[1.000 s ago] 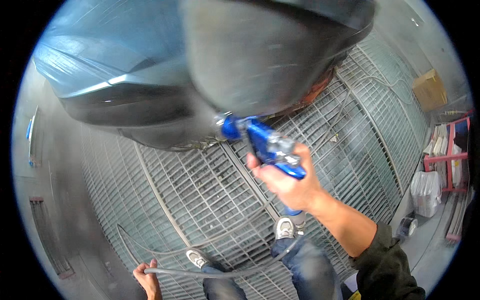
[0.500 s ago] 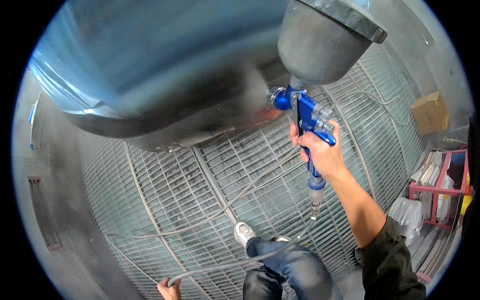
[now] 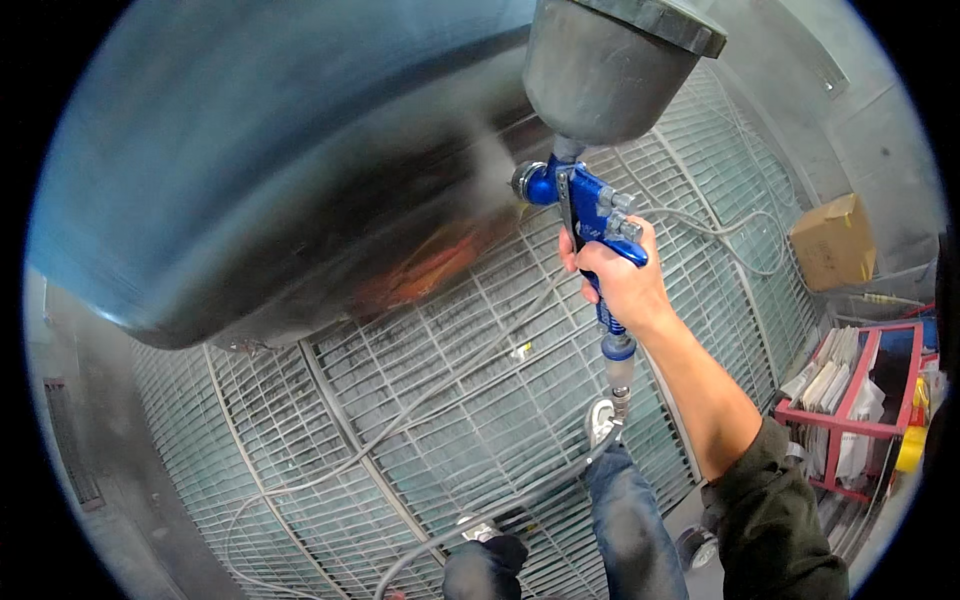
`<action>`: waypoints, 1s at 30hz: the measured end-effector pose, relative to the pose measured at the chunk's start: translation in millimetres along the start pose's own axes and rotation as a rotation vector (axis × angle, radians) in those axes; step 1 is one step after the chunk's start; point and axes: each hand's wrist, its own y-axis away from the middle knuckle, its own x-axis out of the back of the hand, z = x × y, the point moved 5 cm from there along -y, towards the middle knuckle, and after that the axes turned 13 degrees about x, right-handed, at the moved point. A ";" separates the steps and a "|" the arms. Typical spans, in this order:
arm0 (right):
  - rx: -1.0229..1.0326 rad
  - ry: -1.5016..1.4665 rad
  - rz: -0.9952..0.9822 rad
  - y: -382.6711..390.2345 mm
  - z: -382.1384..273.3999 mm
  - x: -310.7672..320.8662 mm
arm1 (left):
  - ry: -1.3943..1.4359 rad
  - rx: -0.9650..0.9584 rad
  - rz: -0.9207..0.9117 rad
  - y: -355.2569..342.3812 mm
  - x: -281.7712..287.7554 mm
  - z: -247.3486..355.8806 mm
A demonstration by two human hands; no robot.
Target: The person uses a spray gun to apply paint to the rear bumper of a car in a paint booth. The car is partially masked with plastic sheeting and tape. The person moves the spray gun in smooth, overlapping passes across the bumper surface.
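Note:
My right hand (image 3: 625, 270) is wrapped round the grip of a blue spray gun (image 3: 590, 205), fingers at its trigger. A grey paint cup (image 3: 610, 75) with a dark lid sits on top of the gun. Pale mist leaves the nozzle toward the lower edge of a dark, glossy curved car body panel (image 3: 330, 170), with a gap between nozzle and panel. A grey air hose (image 3: 500, 508) runs from the gun's lower end down to the bottom edge. My left hand is not visible.
Metal floor grating (image 3: 440, 400) lies underfoot, with a loop of hose across it. An orange-red patch (image 3: 430, 265) shows under the panel. At right are a cardboard box (image 3: 833, 240) and a red metal rack (image 3: 850, 415) holding papers. My shoe (image 3: 601, 422) stands below the gun.
The spray gun has shifted slightly left and down in view, still spraying along the panel. My feet have stepped to new places. My left hand, earlier holding the hose, has left the view.

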 end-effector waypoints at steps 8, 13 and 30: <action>0.064 0.019 0.031 -76.3 -11.2 131.4 | 0.173 0.120 -0.135 81.6 -140.5 65.9; 0.189 0.140 0.100 -115.6 -11.5 195.4 | 0.158 0.060 -0.135 126.9 -193.8 132.0; 0.339 -0.066 0.155 -28.7 137.6 98.6 | 0.338 -0.389 0.134 -54.8 -170.8 140.2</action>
